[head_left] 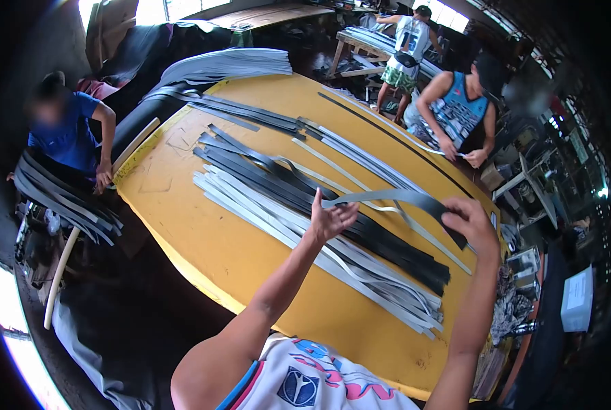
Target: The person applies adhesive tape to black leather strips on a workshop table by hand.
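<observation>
The person's left arm reaches forward over the yellow table (175,229), bent at the elbow, and the left hand (335,219) is turned with its palm upward. The thumb of this hand stands up, well apart from the fingers, which point to the right side. The right arm comes up along the right side of the table, and its wrist bends inward, so that the right hand (471,222) faces the left one, with the fingers curled.

The grey strip (402,195) is in the air between the two hands, above the table, and it makes a low arch. Its one end lies at the left hand, in the space between thumb and fingers; this hand is open and does not close on it. The right hand is closed on the strip, with thumb and fingertips together at it, and a darker part hangs below this grip.

Under the hands, black strips (401,251) lie lengthwise on the table, and just beside them, on the side nearer to the person, lie pale strips (264,210). At the left end of the table, a person in blue (69,130) holds a dark bundle (62,191).
</observation>
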Available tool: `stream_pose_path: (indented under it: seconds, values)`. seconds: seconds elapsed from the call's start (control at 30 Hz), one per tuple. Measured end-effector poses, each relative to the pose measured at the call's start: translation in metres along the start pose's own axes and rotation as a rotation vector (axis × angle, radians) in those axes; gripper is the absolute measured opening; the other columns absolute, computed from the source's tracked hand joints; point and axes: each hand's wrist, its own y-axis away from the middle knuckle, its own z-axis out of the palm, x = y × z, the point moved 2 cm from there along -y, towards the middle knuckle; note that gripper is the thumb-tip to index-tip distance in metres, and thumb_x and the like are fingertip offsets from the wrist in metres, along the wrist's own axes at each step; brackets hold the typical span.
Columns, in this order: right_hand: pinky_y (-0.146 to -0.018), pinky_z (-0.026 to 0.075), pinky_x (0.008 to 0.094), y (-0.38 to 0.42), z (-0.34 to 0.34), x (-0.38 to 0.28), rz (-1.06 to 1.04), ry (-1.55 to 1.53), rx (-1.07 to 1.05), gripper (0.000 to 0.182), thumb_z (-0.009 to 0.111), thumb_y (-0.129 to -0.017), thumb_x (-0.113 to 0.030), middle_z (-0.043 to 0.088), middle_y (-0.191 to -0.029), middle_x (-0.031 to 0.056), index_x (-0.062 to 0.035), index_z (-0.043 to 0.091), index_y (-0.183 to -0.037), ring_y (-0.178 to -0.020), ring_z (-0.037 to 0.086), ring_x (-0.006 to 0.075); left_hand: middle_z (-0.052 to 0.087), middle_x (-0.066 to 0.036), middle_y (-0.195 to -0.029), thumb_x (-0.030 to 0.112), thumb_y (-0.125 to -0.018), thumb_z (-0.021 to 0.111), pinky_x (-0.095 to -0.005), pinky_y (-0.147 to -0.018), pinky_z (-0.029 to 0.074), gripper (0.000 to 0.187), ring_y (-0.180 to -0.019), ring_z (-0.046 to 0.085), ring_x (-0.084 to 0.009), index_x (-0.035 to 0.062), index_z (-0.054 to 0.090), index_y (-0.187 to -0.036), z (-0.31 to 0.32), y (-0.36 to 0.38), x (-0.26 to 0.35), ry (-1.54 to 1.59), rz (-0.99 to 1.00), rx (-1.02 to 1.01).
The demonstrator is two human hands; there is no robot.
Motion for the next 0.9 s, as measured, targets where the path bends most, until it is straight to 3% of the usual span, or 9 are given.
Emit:
stream_pose_path:
  seconds: [0.03, 0.13, 0.2, 0.27, 0.4, 0.47, 0.67, 0.73, 0.9]
  values:
    - [-0.074, 0.048, 0.0232, 0.010, 0.004, -0.003, 0.004, 0.020, 0.067, 0.029, 0.076, -0.088, -0.012, 0.065, -0.091, 0.0015, 0.0054, 0.067, -0.109, -0.081, 0.061, 0.0077, 0.057, -0.024, -0.136, 0.071, -0.095, 0.049, -0.0484, -0.098, 0.052, 0.094, -0.120, 0.062, -0.0373, -0.0093, 0.036, -0.142, 0.013, -0.004, 0.017, 0.016, 0.104, 0.095]
    - [-0.071, 0.047, 0.0250, 0.042, 0.014, -0.020, 0.071, 0.067, 0.093, 0.027, 0.078, -0.085, -0.014, 0.064, -0.087, 0.0010, 0.0046, 0.068, -0.102, -0.078, 0.061, 0.0092, 0.061, -0.023, -0.131, 0.057, -0.102, 0.049, -0.0490, -0.100, 0.052, 0.082, -0.117, 0.064, -0.0358, -0.0098, 0.028, -0.145, -0.003, -0.050, 0.072, 0.011, 0.226, 0.037]
    - [-0.068, 0.047, 0.0263, 0.059, 0.006, -0.007, -0.089, 0.348, 0.068, 0.024, 0.078, -0.083, -0.013, 0.064, -0.084, 0.0029, 0.0046, 0.068, -0.096, -0.076, 0.062, 0.0108, 0.065, -0.022, -0.127, 0.039, -0.108, 0.043, -0.0454, -0.096, 0.053, 0.047, -0.112, 0.065, -0.0336, -0.0062, 0.048, -0.120, -0.010, -0.062, 0.115, 0.137, 0.335, 0.057]
    - [-0.068, 0.048, 0.0280, 0.081, 0.001, -0.006, 0.185, 0.300, 0.070, 0.021, 0.076, -0.081, -0.010, 0.065, -0.082, 0.0065, 0.0057, 0.068, -0.094, -0.074, 0.062, 0.0124, 0.066, -0.022, -0.121, 0.035, -0.109, 0.040, -0.0441, -0.092, 0.054, 0.040, -0.106, 0.066, -0.0328, -0.0038, 0.051, -0.109, -0.030, -0.068, 0.163, 0.144, 0.417, 0.103]
    - [-0.067, 0.048, 0.0293, 0.125, -0.016, 0.042, 0.506, 0.401, 0.241, 0.020, 0.073, -0.081, -0.006, 0.066, -0.081, 0.0096, 0.0063, 0.068, -0.096, -0.074, 0.062, 0.0135, 0.065, -0.021, -0.106, 0.030, -0.111, 0.035, -0.0451, -0.084, 0.056, 0.037, -0.096, 0.066, -0.0313, -0.0045, 0.047, -0.116, -0.073, -0.061, 0.282, -0.173, 0.723, 0.158]
    - [-0.067, 0.049, 0.0302, 0.136, -0.018, 0.060, 0.666, 0.662, 0.249, 0.018, 0.071, -0.083, -0.005, 0.066, -0.078, 0.0077, 0.0056, 0.069, -0.098, -0.072, 0.062, 0.0131, 0.065, -0.020, -0.105, 0.029, -0.111, 0.034, -0.0457, -0.081, 0.056, 0.036, -0.095, 0.067, -0.0324, -0.0043, 0.048, -0.119, -0.063, -0.050, 0.332, -0.003, 0.818, 0.284]
    - [-0.065, 0.050, 0.0310, 0.163, 0.003, 0.122, 0.691, 0.625, 0.240, 0.020, 0.071, -0.085, -0.006, 0.066, -0.073, 0.0066, 0.0048, 0.070, -0.102, -0.067, 0.061, 0.0139, 0.069, -0.020, -0.110, 0.027, -0.111, 0.038, -0.0438, -0.079, 0.058, 0.033, -0.092, 0.071, -0.0319, -0.0026, 0.049, -0.120, -0.054, -0.003, 0.472, -0.509, 1.022, 0.411]
    - [-0.067, 0.051, 0.0306, 0.158, 0.013, 0.121, 0.796, 0.563, 0.236, 0.022, 0.071, -0.084, -0.005, 0.068, -0.077, 0.0077, 0.0055, 0.070, -0.103, -0.069, 0.063, 0.0146, 0.070, -0.021, -0.112, 0.025, -0.110, 0.040, -0.0424, -0.080, 0.058, 0.030, -0.095, 0.072, -0.0303, -0.0019, 0.050, -0.120, -0.044, 0.015, 0.512, -0.502, 1.109, 0.382]
    - [-0.071, 0.051, 0.0293, 0.185, 0.028, 0.156, 0.802, 0.368, 0.233, 0.022, 0.070, -0.085, -0.003, 0.069, -0.080, 0.0071, 0.0073, 0.069, -0.105, -0.074, 0.065, 0.0136, 0.070, -0.020, -0.117, 0.025, -0.109, 0.044, -0.0391, -0.086, 0.057, 0.028, -0.099, 0.072, -0.0290, 0.0013, 0.054, -0.120, -0.014, 0.097, 0.546, -0.816, 1.339, 0.320]
